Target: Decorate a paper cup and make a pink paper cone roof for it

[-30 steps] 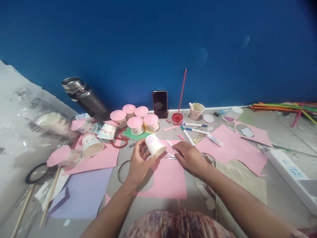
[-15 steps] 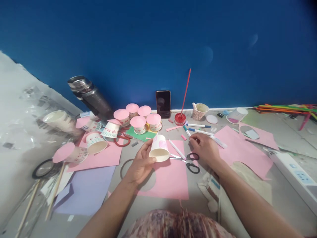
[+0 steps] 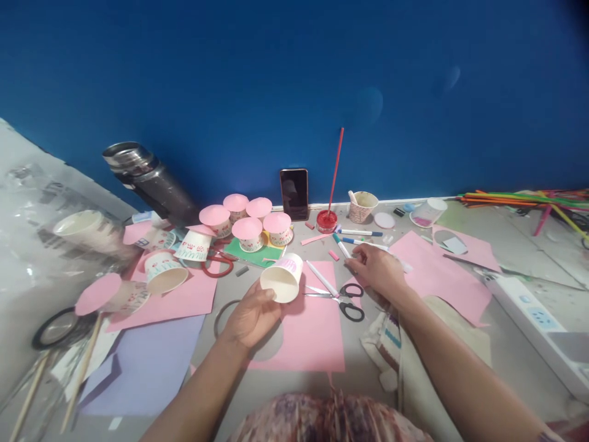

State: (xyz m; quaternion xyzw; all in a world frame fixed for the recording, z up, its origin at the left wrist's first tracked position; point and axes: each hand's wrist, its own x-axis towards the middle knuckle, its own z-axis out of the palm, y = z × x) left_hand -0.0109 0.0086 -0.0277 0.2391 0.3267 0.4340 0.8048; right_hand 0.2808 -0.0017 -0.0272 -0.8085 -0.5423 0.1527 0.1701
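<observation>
My left hand (image 3: 253,316) holds a white paper cup (image 3: 286,279) by its rim, thumb at the mouth. The cup is tipped on its side with its open end towards me, and pink marker strokes show on its wall. My right hand (image 3: 375,270) rests on the table with fingers bent together at the white end of a teal-capped marker (image 3: 341,245). Just left of that hand lie black-handled scissors (image 3: 347,301), blades slightly apart, and a white marker (image 3: 322,278). Under them is a pink paper sheet (image 3: 317,344) with a round cut-out.
Several decorated cups with pink paper discs (image 3: 247,228) stand at the back left. A phone (image 3: 294,193) leans on the blue wall beside a red pot (image 3: 326,221) with a stick. A dark flask (image 3: 147,178) stands left; a power strip (image 3: 538,319) lies right.
My left hand has turned the cup so that its mouth faces me more. My right hand stays by the teal-capped marker. The view has shifted slightly to the right.
</observation>
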